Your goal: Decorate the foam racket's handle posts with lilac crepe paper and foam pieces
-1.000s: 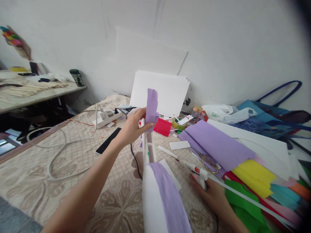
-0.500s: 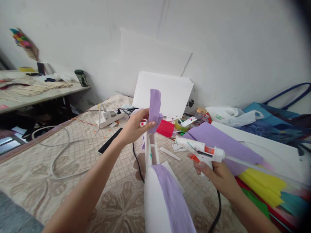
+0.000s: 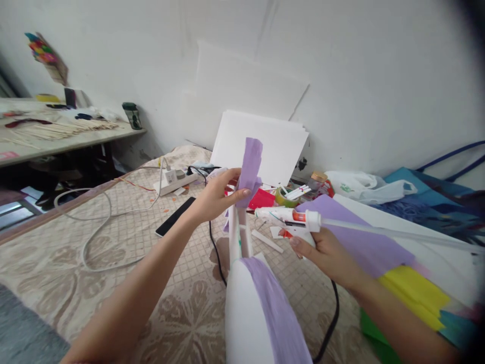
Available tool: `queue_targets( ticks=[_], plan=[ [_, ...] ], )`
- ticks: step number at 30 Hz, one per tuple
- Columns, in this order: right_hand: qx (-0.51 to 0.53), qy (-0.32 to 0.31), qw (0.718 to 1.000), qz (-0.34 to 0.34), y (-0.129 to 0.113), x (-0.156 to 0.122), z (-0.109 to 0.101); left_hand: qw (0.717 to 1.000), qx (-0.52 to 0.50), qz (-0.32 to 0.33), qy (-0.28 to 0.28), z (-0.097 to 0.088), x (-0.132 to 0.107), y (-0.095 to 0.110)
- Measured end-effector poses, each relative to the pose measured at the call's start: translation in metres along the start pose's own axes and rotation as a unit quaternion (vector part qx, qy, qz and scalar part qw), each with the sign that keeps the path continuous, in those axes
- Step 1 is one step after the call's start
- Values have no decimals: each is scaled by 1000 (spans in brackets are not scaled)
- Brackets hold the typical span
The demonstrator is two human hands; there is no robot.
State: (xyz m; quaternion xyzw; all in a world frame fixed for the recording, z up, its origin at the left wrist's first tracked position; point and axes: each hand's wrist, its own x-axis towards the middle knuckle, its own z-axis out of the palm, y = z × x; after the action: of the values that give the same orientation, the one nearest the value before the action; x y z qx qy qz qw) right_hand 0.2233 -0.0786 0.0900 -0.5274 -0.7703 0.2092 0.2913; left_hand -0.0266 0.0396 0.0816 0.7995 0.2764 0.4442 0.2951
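Observation:
My left hand (image 3: 222, 194) pinches a strip of purple crepe paper (image 3: 251, 159) between thumb and fingers, its free end standing upright. Below it lies a long white form (image 3: 240, 308), with purple paper (image 3: 273, 308) covering its near edge and a bare hollow slot further along. In my right hand (image 3: 322, 253) is a white hot glue gun (image 3: 282, 216) with an orange trigger and a long clear glue stick out of its back. The gun's nozzle points left, close to the far end of the form; whether it touches is unclear.
A phone (image 3: 175, 217) and a power strip (image 3: 176, 183) with cables lie to the left on the patterned cloth. White boards (image 3: 261, 144) lean on the wall. Purple sheets (image 3: 352, 232), yellow paper (image 3: 415, 296) and a plastic bag (image 3: 369, 187) are on the right. Tape (image 3: 286, 198) sits behind.
My right hand has brought the glue gun leftward and slightly up, so its nozzle is now near the form. The purple strip in my left hand leans a little to the right.

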Motion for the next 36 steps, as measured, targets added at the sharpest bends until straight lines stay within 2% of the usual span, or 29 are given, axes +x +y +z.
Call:
queue_targets(
  ticks=[12, 18, 23, 30, 36],
  plan=[
    [-26, -73, 997, -10, -18, 17, -16, 1000, 10, 9, -1, 0, 0, -1],
    [-86, -83, 993, -6, -25, 23, -19, 1000, 5, 4, -3, 0, 0, 0],
    [-164, -60, 985, -4, -24, 24, -17, 1000, 4, 8, -5, -1, 0, 1],
    [-160, -49, 983, -70, -27, 29, -16, 1000, -1, 2, -7, 0, 0, 1],
    [-164, -53, 982, -74, -30, 31, -14, 1000, 0, 2, -8, -1, 0, 1]
  ],
)
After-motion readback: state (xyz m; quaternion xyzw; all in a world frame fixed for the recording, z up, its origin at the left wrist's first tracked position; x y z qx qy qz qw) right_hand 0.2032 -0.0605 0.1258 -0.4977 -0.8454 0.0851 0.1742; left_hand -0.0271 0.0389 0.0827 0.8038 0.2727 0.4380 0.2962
